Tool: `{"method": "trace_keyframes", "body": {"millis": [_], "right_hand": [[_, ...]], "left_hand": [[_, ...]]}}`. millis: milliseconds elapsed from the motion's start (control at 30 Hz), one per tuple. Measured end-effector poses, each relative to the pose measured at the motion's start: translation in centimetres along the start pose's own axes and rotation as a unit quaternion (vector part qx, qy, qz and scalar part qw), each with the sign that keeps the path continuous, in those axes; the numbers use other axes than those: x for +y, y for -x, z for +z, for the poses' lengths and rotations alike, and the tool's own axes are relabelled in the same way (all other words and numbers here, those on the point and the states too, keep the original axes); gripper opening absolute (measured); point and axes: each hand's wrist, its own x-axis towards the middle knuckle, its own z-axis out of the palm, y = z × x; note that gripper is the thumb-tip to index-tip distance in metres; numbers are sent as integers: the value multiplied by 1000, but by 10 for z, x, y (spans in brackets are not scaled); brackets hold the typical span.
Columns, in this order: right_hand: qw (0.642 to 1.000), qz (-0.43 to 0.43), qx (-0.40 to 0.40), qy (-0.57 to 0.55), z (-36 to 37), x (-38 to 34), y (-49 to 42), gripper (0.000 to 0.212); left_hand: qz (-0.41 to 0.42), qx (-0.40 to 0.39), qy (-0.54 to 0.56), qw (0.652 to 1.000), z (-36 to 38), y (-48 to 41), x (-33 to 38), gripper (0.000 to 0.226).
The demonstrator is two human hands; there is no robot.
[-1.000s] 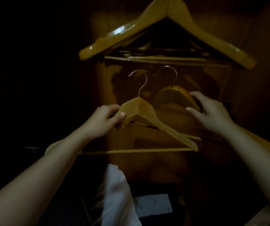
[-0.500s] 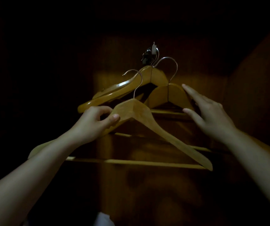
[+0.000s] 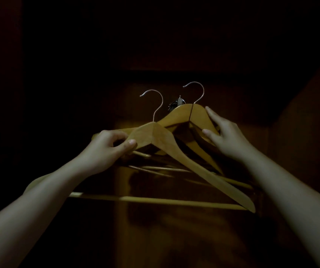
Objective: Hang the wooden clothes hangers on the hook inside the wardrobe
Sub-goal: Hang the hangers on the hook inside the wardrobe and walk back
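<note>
Hangers [image 3: 155,136] higher now: glossy amber wood.

A dim wardrobe [image 3: 242,97] interior, warm light falling on its brown wooden back panel [image 3: 165,235], right side wall [image 3: 310,142] in shadow

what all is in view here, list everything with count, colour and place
left hanger: one, yellow-brown wood, metal hook, front centre, in left grip
right hanger: one, same wood, behind it, in right grip
other hangers: count unclear, pale bars behind and below
wardrobe hook: one, dark metal, between the two hanger hooks
back panel: one, dark brown, behind everything
left grip: one, round left hanger's shoulder
right grip: one, pinching right hanger's shoulder
</note>
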Motion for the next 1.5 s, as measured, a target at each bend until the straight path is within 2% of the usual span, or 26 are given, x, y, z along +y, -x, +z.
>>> {"method": "trace_keyframes", "body": {"millis": [333, 467, 800, 900, 1000, 1100, 1333, 1500], "right_hand": [[997, 16, -80, 2, 31, 0, -2, 72], [996, 24, -70, 46, 41, 0, -2, 74], [993, 47, -36, 106, 41, 4, -2, 73], [990, 35, -23, 134, 36, -3, 3, 66], [997, -7, 15, 71, 28, -14, 17, 57], [998, -62, 16, 25, 24, -30, 36, 64], [985, -118, 12, 122, 16, -44, 33, 73], [987, -97, 31, 126, 9, -36, 10, 68]], "left_hand": [[-13, -19, 15, 1000, 9, -6, -5, 19], [-14, -22, 14, 1000, 16, -6, -13, 14], [-13, -30, 32, 999, 31, -11, -18, 24], [0, -36, 31, 999, 33, -13, -15, 22], [8, -40, 37, 998, 34, -16, -14, 20], [13, -41, 51, 998, 37, -21, -10, 18], [33, -68, 76, 994, 38, -57, 17, 21], [36, -65, 91, 993, 39, -88, 29, 26]]}}
